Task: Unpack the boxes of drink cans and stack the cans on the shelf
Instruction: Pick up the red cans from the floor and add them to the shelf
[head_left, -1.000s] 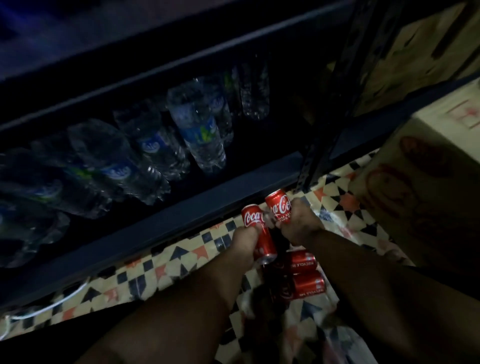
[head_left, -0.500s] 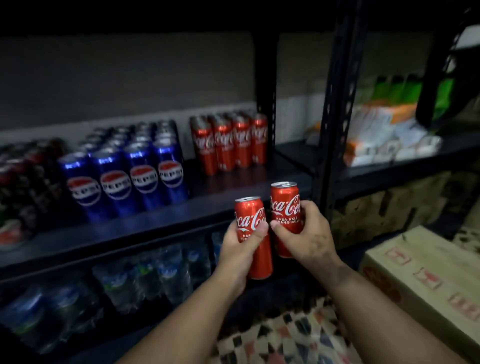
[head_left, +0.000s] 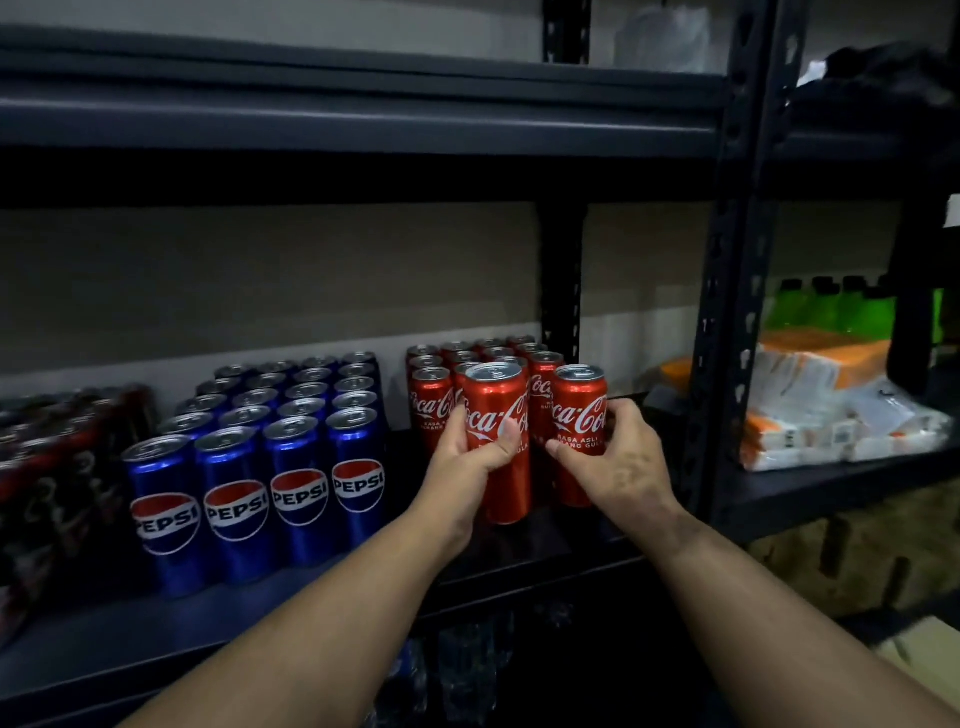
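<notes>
My left hand grips an upright red Coca-Cola can, its thumb across the front. My right hand grips a second red Coca-Cola can just to the right. Both cans stand over the dark shelf board, directly in front of several rows of red Coca-Cola cans at the shelf's right end. Whether the held cans touch the board is hard to tell.
Rows of blue Pepsi cans stand left of the red ones, with dark wrapped cans at far left. A black upright post borders the right; beyond it lie white-orange packs, green bottles. Water bottles sit below.
Both hands have lifted the two cans from the floor box up to shelf height and forward, against the front row of red cans. The view has swung upward.
</notes>
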